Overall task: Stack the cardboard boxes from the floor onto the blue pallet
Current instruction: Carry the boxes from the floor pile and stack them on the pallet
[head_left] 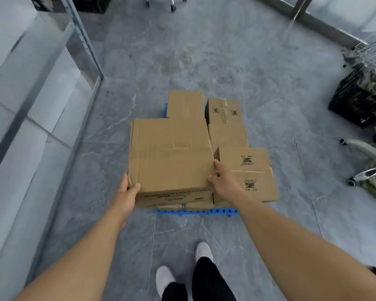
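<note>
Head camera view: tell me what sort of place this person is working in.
Probably a storeroom or small warehouse. Taped cardboard boxes sit stacked on a blue pallet on a grey tiled floor, a metal rack upright runs along the left, and a black crate stands at the right.

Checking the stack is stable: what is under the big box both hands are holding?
Beneath the big box, a lower cardboard box peeks out at the front, on the blue pallet. The rest underneath is covered.
</note>
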Action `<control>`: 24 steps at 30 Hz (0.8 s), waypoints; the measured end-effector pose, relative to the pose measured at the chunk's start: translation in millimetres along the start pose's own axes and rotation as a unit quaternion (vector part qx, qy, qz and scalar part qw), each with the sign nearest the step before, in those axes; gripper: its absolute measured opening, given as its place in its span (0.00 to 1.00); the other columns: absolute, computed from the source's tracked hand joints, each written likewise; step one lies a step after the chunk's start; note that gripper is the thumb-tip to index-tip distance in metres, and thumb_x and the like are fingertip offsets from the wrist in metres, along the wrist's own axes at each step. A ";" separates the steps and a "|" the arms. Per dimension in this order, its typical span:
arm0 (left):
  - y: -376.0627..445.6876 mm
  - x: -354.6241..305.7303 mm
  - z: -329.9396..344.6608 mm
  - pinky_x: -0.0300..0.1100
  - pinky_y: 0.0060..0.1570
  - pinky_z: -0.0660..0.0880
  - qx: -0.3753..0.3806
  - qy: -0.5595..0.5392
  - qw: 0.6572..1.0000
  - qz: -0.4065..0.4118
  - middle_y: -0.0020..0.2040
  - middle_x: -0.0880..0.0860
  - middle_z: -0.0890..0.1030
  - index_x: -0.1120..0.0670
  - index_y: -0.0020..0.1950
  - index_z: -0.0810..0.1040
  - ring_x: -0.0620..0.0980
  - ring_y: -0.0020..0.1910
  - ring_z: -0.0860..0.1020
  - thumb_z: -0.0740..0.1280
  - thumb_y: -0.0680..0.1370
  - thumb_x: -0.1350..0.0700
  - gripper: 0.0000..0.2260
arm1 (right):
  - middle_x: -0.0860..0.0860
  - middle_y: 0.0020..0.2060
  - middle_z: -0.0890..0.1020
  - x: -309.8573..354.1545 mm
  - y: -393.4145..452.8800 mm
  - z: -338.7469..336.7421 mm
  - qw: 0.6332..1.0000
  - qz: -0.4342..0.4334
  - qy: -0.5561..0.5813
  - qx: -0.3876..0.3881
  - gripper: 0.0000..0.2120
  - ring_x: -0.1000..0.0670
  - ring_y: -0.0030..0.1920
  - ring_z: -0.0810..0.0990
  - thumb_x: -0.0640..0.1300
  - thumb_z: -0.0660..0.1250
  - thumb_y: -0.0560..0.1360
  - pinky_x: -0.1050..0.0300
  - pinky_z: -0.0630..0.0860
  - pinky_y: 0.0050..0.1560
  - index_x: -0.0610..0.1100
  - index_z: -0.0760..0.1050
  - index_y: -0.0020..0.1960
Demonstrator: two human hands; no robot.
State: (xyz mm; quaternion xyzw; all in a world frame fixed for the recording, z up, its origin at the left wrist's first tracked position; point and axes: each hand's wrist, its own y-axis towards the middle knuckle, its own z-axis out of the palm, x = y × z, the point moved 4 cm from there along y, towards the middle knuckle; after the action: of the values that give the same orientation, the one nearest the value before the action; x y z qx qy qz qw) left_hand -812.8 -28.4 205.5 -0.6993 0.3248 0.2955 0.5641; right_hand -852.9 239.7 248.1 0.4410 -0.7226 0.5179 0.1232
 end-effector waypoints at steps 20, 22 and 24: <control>131.2 142.5 87.4 0.46 0.62 0.64 0.045 -0.022 0.999 -0.016 0.66 0.45 0.72 0.41 0.72 0.60 0.45 0.59 0.70 0.58 0.76 0.55 0.24 | 0.46 0.49 0.74 -116.5 132.6 27.3 0.978 0.042 -0.198 -0.040 0.10 0.48 0.45 0.73 0.39 0.60 0.78 0.63 0.65 0.30 0.41 0.72 0.58; 134.7 146.5 91.6 0.46 0.63 0.65 0.047 -0.027 0.998 -0.011 0.65 0.45 0.72 0.41 0.72 0.61 0.45 0.60 0.70 0.58 0.76 0.55 0.25 | 0.47 0.49 0.75 -123.2 136.1 28.5 0.977 0.040 -0.202 -0.048 0.11 0.49 0.44 0.73 0.40 0.60 0.78 0.63 0.64 0.30 0.42 0.71 0.59; 137.6 148.7 94.5 0.45 0.64 0.65 0.045 -0.021 0.999 -0.010 0.66 0.45 0.72 0.40 0.71 0.61 0.45 0.61 0.70 0.58 0.75 0.55 0.25 | 0.48 0.47 0.74 -129.6 138.8 28.5 0.976 0.040 -0.208 -0.055 0.11 0.49 0.43 0.72 0.41 0.61 0.77 0.62 0.65 0.31 0.42 0.71 0.59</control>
State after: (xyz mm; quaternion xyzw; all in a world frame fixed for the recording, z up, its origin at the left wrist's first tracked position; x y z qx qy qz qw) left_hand -834.3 25.4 -10.4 -0.6703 0.3185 0.2895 0.6045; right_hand -875.9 291.7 64.6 0.5025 -0.7768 0.3787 -0.0260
